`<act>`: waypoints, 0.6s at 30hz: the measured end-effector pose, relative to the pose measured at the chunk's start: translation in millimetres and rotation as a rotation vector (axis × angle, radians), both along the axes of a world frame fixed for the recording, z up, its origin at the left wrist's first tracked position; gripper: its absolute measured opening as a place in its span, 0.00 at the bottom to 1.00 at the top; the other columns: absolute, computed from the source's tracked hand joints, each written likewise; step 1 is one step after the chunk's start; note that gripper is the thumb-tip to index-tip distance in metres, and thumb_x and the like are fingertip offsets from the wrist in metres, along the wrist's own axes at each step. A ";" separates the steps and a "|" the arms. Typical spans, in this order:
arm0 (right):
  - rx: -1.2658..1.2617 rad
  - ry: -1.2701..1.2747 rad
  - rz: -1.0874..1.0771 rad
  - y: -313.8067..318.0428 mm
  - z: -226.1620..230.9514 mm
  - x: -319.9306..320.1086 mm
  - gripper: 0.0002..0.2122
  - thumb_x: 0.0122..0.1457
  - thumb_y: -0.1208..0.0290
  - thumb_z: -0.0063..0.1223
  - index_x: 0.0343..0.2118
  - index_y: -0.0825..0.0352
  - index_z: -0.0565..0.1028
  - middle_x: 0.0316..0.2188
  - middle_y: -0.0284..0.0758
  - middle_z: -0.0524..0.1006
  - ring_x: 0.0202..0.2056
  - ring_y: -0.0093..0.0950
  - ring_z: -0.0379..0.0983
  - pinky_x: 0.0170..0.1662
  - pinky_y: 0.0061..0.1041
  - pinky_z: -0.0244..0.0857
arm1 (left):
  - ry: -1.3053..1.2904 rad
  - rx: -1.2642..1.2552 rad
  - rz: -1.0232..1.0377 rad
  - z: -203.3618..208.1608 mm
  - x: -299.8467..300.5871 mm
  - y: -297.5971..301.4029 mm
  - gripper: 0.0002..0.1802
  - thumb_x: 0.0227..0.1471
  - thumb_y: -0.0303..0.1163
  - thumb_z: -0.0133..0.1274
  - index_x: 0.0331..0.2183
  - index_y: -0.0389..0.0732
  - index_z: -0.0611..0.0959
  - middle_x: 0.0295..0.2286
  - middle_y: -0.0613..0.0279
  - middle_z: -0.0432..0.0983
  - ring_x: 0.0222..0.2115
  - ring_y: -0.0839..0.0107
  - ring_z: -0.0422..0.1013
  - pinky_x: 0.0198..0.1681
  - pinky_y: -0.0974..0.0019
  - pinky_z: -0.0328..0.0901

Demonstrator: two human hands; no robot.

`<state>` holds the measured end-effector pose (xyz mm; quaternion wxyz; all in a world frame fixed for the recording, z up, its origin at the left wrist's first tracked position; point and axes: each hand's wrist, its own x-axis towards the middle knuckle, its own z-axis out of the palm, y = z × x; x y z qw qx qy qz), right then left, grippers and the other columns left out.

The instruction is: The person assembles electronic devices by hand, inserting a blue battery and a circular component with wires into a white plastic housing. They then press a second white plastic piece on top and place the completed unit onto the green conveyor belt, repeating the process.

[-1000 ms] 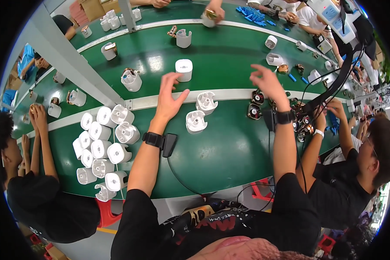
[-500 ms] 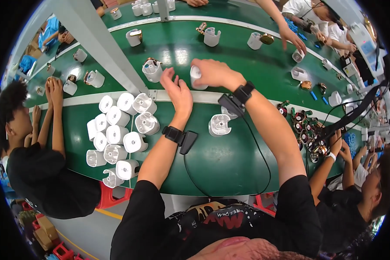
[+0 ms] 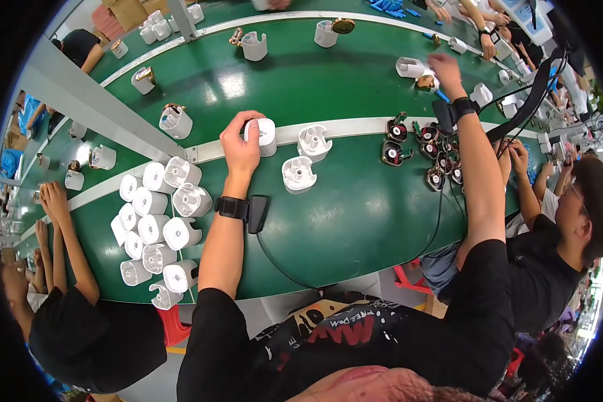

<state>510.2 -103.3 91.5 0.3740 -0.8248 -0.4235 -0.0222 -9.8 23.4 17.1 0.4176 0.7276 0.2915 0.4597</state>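
Observation:
My left hand [image 3: 240, 146] is wrapped round a white plastic housing [image 3: 266, 136], which stands upright by the metal rail with its closed top up. Two more white housings, a rear one [image 3: 313, 142] and a front one [image 3: 299, 173], stand just right of it, open ends up. Far to the right, my right hand [image 3: 447, 72] reaches over the green belt. Close to its fingers lies another white housing [image 3: 409, 67], with a copper-coloured round part [image 3: 425, 82] and a blue cylinder [image 3: 442, 96]. Blur hides whether those fingers grip anything.
White housings [image 3: 152, 228] crowd the table at left. Small black-and-copper parts [image 3: 396, 153] lie below my right forearm. A metal post [image 3: 107, 94] rises at left, and a metal rail [image 3: 211, 151] divides table from belt. Cables hang from both wrists. People sit close on either side.
The view has swung to the right. My right hand has let go of the white housing and reached far right. My left hand, open before, now grips a housing beside the rail.

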 end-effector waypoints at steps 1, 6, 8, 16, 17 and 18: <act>-0.468 -0.454 -0.072 -21.1 -7.6 35.8 0.12 0.55 0.66 0.52 0.37 0.68 0.81 0.33 0.42 0.81 0.37 0.36 0.77 0.41 0.32 0.70 | -0.039 -0.002 0.007 0.9 3.9 0.3 0.13 0.54 0.28 0.44 0.39 0.32 0.78 0.38 0.55 0.76 0.38 0.65 0.72 0.44 0.63 0.65; -0.531 -0.252 -0.209 -44.6 -79.6 47.5 0.11 0.53 0.66 0.52 0.35 0.65 0.81 0.39 0.48 0.80 0.43 0.47 0.77 0.46 0.40 0.71 | -0.152 0.263 0.172 -2.3 -7.3 2.3 0.14 0.51 0.29 0.46 0.39 0.32 0.78 0.39 0.54 0.74 0.37 0.65 0.70 0.43 0.64 0.65; -0.567 -0.263 -0.157 -39.3 -81.3 32.2 0.12 0.53 0.66 0.53 0.37 0.64 0.80 0.40 0.49 0.79 0.44 0.48 0.76 0.46 0.42 0.71 | -0.146 0.283 0.228 0.6 -7.4 1.7 0.14 0.51 0.29 0.46 0.39 0.32 0.77 0.40 0.53 0.73 0.38 0.65 0.70 0.42 0.63 0.65; -0.428 0.728 -0.154 -16.7 -36.4 35.8 0.13 0.56 0.68 0.55 0.42 0.70 0.77 0.42 0.43 0.79 0.30 0.28 0.76 0.33 0.25 0.71 | -0.193 0.347 0.453 7.3 -7.4 2.3 0.18 0.48 0.30 0.49 0.42 0.34 0.74 0.44 0.50 0.65 0.41 0.60 0.64 0.43 0.61 0.62; -0.110 1.329 0.133 -23.1 -38.0 45.8 0.13 0.59 0.71 0.53 0.44 0.71 0.75 0.44 0.43 0.78 0.27 0.23 0.72 0.30 0.19 0.69 | -0.227 0.343 0.466 9.4 -0.2 0.6 0.18 0.47 0.32 0.50 0.41 0.35 0.74 0.43 0.50 0.65 0.42 0.59 0.63 0.43 0.61 0.61; 0.267 1.876 0.455 -33.2 -31.5 58.6 0.12 0.61 0.73 0.50 0.46 0.73 0.73 0.45 0.44 0.76 0.24 0.19 0.68 0.26 0.12 0.66 | -0.267 0.337 0.477 12.9 8.0 -2.6 0.19 0.47 0.33 0.52 0.41 0.35 0.73 0.42 0.50 0.65 0.43 0.57 0.62 0.44 0.60 0.60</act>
